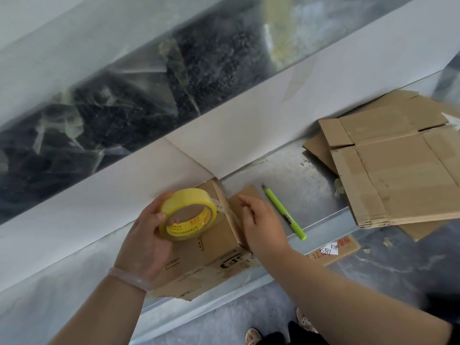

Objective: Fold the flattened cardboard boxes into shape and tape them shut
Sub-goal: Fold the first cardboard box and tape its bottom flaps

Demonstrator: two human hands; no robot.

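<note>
Cardboard box (220, 236) stands folded, printed; left fingers (163, 196) grip tape roll (189, 197), right fingers (249, 204) lie straight.

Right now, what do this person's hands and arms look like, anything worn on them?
Both forearms are bare, with no gloves on the left hand or the right hand. The only thing worn is a clear, pale bangle round the left wrist. No rings or watch show.
</note>
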